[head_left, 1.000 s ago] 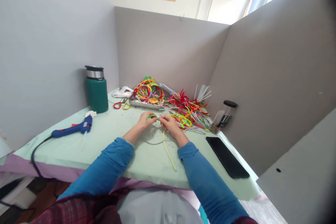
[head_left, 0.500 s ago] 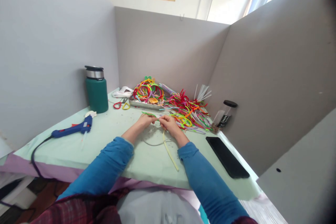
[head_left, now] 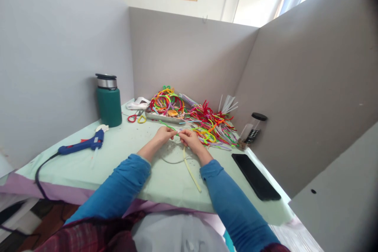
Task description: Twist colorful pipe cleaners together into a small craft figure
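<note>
Grey panels (head_left: 191,53) stand around a table (head_left: 126,171) with pale green cover. Above it, the left hand (head_left: 163,136) pinches a green fuzzy stem (head_left: 165,125), whose free end points away. Just beside, the right hand (head_left: 189,139) has its fingertips pressed together (what they pinch, I cannot tell). Below it, a yellow strip (head_left: 192,174) extends nearer.

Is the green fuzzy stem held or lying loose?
Held: the green fuzzy stem sticks out from the left hand. Whether the right hand grips it too, I cannot tell.
</note>
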The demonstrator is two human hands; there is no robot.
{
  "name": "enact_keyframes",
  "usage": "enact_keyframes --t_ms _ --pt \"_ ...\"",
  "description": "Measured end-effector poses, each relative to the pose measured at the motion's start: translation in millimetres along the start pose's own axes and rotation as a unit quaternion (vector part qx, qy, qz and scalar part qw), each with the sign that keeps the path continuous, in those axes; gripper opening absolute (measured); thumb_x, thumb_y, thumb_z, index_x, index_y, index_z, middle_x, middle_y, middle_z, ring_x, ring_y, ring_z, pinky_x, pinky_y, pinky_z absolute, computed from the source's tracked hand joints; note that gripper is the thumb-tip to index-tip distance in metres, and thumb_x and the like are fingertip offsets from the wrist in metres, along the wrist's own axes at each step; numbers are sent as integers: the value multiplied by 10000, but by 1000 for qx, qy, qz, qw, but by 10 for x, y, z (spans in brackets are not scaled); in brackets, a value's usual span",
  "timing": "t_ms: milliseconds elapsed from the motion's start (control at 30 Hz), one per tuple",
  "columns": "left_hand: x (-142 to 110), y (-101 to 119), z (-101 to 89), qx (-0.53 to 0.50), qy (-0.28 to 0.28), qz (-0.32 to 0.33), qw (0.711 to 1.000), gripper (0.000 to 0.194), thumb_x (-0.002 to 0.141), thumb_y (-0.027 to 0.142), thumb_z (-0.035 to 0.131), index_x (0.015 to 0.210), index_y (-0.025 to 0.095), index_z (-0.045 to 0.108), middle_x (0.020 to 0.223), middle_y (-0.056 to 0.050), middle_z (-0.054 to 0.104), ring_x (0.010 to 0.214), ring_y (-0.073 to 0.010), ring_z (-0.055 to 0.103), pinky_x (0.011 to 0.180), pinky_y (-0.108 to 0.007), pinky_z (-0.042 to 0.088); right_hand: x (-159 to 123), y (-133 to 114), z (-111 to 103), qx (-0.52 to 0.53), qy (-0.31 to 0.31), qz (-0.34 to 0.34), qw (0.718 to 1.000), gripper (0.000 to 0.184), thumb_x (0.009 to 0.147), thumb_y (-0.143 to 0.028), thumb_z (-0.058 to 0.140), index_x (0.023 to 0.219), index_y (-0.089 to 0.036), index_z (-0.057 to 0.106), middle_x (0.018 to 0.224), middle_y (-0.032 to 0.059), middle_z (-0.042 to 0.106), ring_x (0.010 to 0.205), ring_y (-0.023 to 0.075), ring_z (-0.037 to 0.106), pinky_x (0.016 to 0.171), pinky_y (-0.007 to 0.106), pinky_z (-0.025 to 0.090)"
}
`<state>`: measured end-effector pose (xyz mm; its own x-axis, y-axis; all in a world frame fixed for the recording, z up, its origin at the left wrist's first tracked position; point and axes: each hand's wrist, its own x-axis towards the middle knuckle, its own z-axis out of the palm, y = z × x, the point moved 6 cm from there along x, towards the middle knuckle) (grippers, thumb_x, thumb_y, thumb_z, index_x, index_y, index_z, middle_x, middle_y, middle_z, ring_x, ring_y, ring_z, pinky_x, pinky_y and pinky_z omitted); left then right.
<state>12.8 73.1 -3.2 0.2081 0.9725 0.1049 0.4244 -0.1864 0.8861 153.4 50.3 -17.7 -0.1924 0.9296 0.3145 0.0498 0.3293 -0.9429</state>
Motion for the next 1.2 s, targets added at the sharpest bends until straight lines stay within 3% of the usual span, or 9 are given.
enact_keyframes --t_ms 233,333,567,700,900,1200 --pt "-11 48 -61 38 47 16 998 343 651 490 663 581 155 636 459 8 539 424 -86 378 436 -232 262 -4 -3 7 -2 0 6 1000 261 737 -432 640 721 -184 559 537 -53 504 405 67 353 418 226 238" --pt "-24 48 -62 7 45 8 999 301 668 446 654 649 146 649 518 3 583 403 -80 380 429 -235 279 -7 -15 10 0 2 7 1000 254 738 -423 638 722 -182 560 532 -52 499 403 66 349 413 224 230" --pt "-15 -5 -52 -87 33 -28 995 381 702 517 600 686 139 643 414 40 458 346 -78 336 398 -237 240 -7 -11 5 9 3 15 1000 249 728 -418 648 747 -185 562 540 -52 515 399 65 351 412 221 237" --pt "-31 18 -56 -119 33 -22 992 419 705 544 595 708 130 660 435 27 483 352 -69 325 397 -235 218 -8 -17 2 17 7 16 1000 240 726 -404 649 748 -182 561 539 -51 518 397 63 351 410 220 231" --pt "-71 99 -46 -118 15 5 993 418 633 490 695 780 99 698 381 62 403 366 -62 301 407 -226 202 -5 -21 -4 16 10 9 1000 229 737 -390 641 743 -176 563 541 -52 518 396 60 358 407 218 231" --pt "31 -3 -13 -74 11 8 997 381 626 368 727 874 78 736 408 50 460 404 -65 326 439 -225 254 -13 -29 -1 16 12 8 1000 202 739 -360 635 740 -168 572 530 -59 507 391 57 355 400 215 227"
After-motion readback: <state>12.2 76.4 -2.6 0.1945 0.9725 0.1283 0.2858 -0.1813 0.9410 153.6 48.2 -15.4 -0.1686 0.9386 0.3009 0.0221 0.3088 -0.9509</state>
